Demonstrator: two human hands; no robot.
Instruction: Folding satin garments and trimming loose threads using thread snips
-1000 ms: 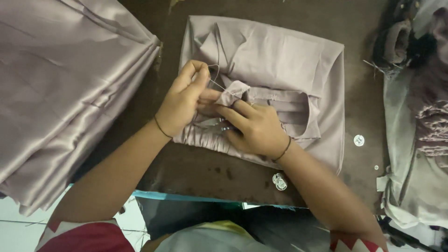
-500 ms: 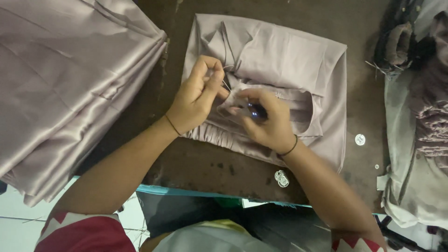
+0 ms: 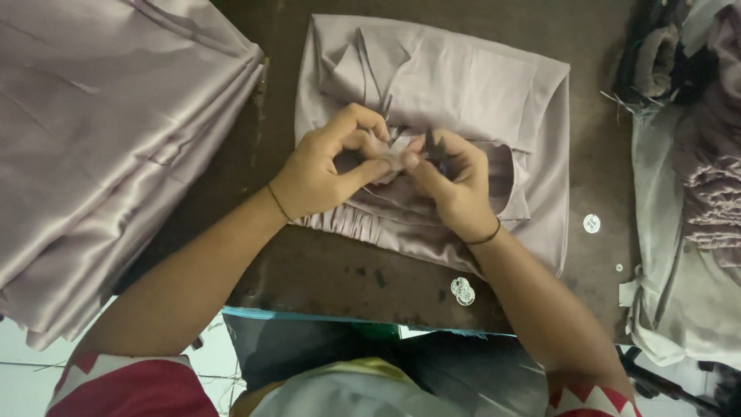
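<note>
— Left hand (image 3: 324,170): pinched shut on a small fold of the mauve garment (image 3: 463,85), thumb and forefinger pressing the cloth right at the middle of the folded piece. Resting on the dark table (image 3: 324,270), garment flat, waistband gathers toward the body.

— And right hand (image 3: 451,181)?

— Closed around a small dark tool (image 3: 431,143), probably snips, tip touching the same pinch of cloth. Fingertips of both hands nearly meeting.

— Advice for doing this bit well?

— Keep the fold taut between left thumb and finger, so only the loose thread or tag stands proud. Work with the very tip of the tool, angled away from the satin; slippery cloth, easy to nick. Keep wrists down on the garment for steadiness, and leave the rest of the fold undisturbed.

— Anything nearby?

— Stack of the same mauve cloth (image 3: 116,139) well to the left, grey cloth pile (image 3: 687,255) at the right, small round discs (image 3: 461,290) on the table just beside the right forearm, another disc (image 3: 591,223) further right.

— Changed from half a second ago?

— Hands drawn closer together, now almost touching. Left hand lowered slightly. Right hand turned so the tool points up at the pinch, rather than lying across the fingers. Garment and discs unmoved.
</note>
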